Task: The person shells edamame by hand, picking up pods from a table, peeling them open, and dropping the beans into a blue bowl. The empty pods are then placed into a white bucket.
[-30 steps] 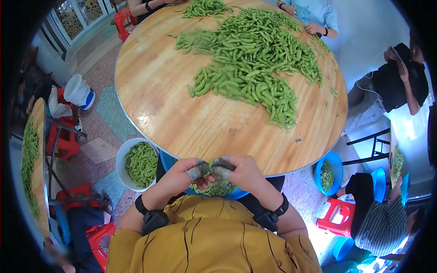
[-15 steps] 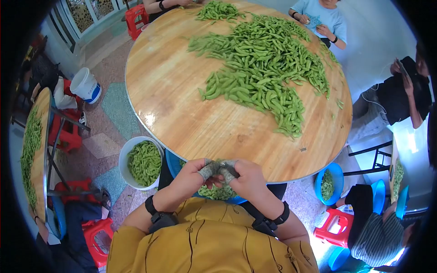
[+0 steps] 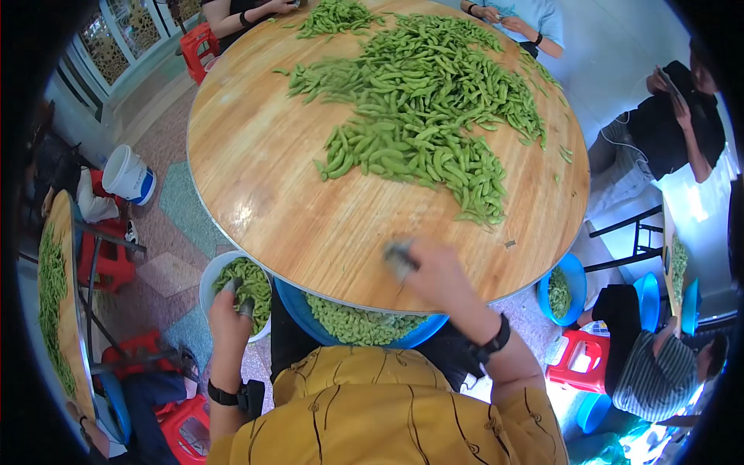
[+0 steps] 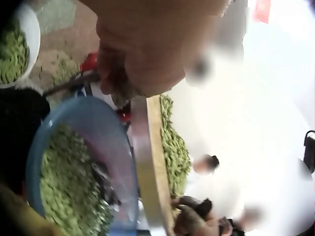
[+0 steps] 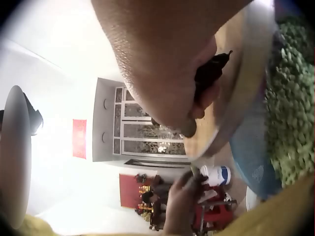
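Observation:
My left hand (image 3: 232, 314) is over a white bucket (image 3: 208, 280) holding green edamame pods (image 3: 256, 283), its wrapped thumb and finger spread apart. A small green bit shows at those fingertips in the right wrist view. My right hand (image 3: 438, 271), blurred, is over the near edge of the round wooden table (image 3: 263, 170); its wrapped thumb and finger show dark in the right wrist view, and I see nothing held. Below the table edge a blue basin (image 3: 298, 318) holds pale green shelled beans (image 3: 364, 322). A large heap of pods (image 3: 434, 101) covers the table's far middle.
People sit at the far side of the table; another person (image 3: 666, 116) stands at the right. Another white bucket (image 3: 128, 174) and a red stool (image 3: 577, 360) stand on the floor. A second blue basin (image 3: 570, 306) sits right of the table.
Both hands, earlier together over the blue basin working on a green pod, have parted. The left has moved left to the white bucket; the right has moved forward and right over the table.

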Action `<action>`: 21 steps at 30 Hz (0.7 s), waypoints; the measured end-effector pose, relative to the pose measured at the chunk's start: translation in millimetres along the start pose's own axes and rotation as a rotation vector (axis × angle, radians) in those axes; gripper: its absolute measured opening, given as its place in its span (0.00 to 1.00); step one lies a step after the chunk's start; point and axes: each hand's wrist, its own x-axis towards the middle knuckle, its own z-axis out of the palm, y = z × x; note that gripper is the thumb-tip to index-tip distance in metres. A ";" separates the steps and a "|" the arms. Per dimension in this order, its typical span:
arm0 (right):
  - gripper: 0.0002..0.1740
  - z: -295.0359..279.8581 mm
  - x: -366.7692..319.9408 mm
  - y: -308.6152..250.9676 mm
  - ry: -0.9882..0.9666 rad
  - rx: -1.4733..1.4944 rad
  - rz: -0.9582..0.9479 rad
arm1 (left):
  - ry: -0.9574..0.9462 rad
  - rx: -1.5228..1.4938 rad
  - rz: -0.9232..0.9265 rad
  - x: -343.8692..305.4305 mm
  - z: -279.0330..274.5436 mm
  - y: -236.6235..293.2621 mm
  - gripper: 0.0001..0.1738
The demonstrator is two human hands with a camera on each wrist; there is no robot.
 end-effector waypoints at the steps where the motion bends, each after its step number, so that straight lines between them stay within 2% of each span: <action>1: 0.13 -9.4 15.1 12.7 0.146 -0.086 0.063 | 0.013 0.317 0.049 -1.9 -5.5 -1.2 0.24; 2: 0.14 -18.3 31.7 27.0 0.292 -0.174 0.124 | 0.082 0.355 0.025 -4.0 0.1 -12.4 0.24; 4: 0.14 -31.4 64.1 59.5 0.526 -0.408 0.100 | 0.107 0.305 0.081 -0.6 -1.6 -9.3 0.23; 5: 0.14 -31.9 74.8 69.2 0.523 -0.409 0.100 | 0.130 0.260 0.136 1.2 -4.1 -6.6 0.21; 6: 0.14 -31.4 83.8 76.6 0.436 -0.444 0.130 | 0.130 0.260 0.132 2.6 -8.2 3.7 0.21; 7: 0.14 -31.1 88.9 76.6 0.348 -0.478 0.158 | 0.078 0.106 0.066 4.4 -12.5 22.3 0.19; 8: 0.14 -26.9 90.0 73.6 0.347 -0.477 0.153 | 0.026 -0.049 0.001 7.4 -12.8 38.8 0.17; 9: 0.13 -19.3 88.6 64.6 0.329 -0.445 0.119 | 0.028 -0.049 -0.005 9.8 -9.9 49.4 0.17; 11: 0.12 -9.8 78.2 52.9 0.304 -0.410 0.085 | 0.184 -0.137 0.247 12.2 -3.2 69.1 0.13; 12: 0.12 -6.6 71.7 48.8 0.286 -0.390 0.082 | 0.186 -0.135 0.241 13.4 -0.5 81.9 0.13; 14: 0.12 -3.1 57.9 41.6 0.268 -0.370 0.080 | 0.130 -0.251 0.420 16.0 6.3 110.9 0.12; 16: 0.11 -1.3 42.4 34.6 0.422 -0.127 0.007 | -0.030 -0.400 0.473 17.9 17.1 137.2 0.11; 17: 0.11 0.7 34.0 31.2 0.418 -0.127 0.005 | -0.103 -0.437 0.529 21.5 22.7 150.0 0.11; 18: 0.11 3.3 25.5 27.4 0.374 0.118 0.107 | -0.177 -0.472 0.586 25.4 28.2 161.5 0.12; 19: 0.11 5.0 17.6 23.2 0.325 0.361 0.209 | -0.174 -0.472 0.582 27.8 36.1 170.6 0.12; 20: 0.11 3.0 9.7 15.4 0.320 0.360 0.206 | -0.268 -0.575 0.504 30.0 46.3 177.6 0.14; 21: 0.11 -1.5 1.8 3.8 0.178 0.657 0.449 | -0.365 -0.675 0.423 30.6 54.5 181.9 0.15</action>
